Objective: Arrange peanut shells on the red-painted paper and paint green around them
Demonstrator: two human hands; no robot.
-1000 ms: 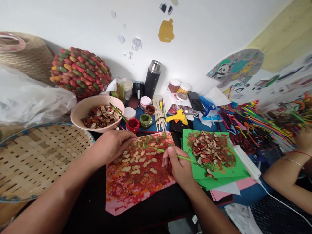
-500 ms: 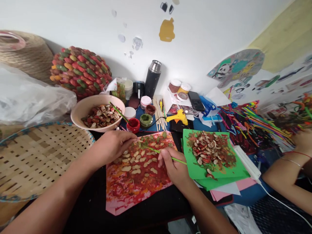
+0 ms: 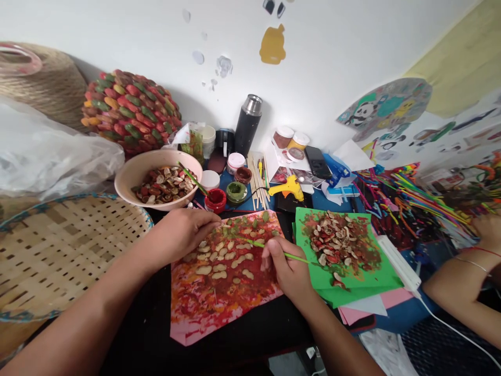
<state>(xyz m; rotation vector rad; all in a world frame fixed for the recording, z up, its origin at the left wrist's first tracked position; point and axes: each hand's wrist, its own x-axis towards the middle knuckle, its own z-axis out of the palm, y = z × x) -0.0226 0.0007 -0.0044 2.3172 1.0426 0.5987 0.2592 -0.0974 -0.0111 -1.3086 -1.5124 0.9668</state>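
Between the fingers of my right hand (image 3: 287, 263) is a thin green paintbrush (image 3: 287, 255), its tip pointing left over a pink sheet of paper (image 3: 186, 331) smeared with red and orange paint. Several peanut shells (image 3: 219, 268) lie on that sheet, plain tan in the middle and painted green toward the far edge. My left hand (image 3: 188, 230) rests at the sheet's upper left, thumb and fingers pinched together; what they hold, if anything, is hidden. Beyond the sheet stand open jars of green paint (image 3: 236, 193) and red paint (image 3: 215, 201), a second brush leaning in the red one.
At left are a bowl of shells (image 3: 127, 180) and a woven bamboo tray (image 3: 70, 261). Green paper (image 3: 313, 277) with shells, a yellow glue gun (image 3: 289, 188), a black flask (image 3: 248, 125) and a power strip (image 3: 399, 263) lie around. Another person's arm (image 3: 457, 282) is at far right.
My right hand has drawn slightly right with the brush, its tip shifting right away from the green shells. My left hand stays nearly still. The view has shifted a little.
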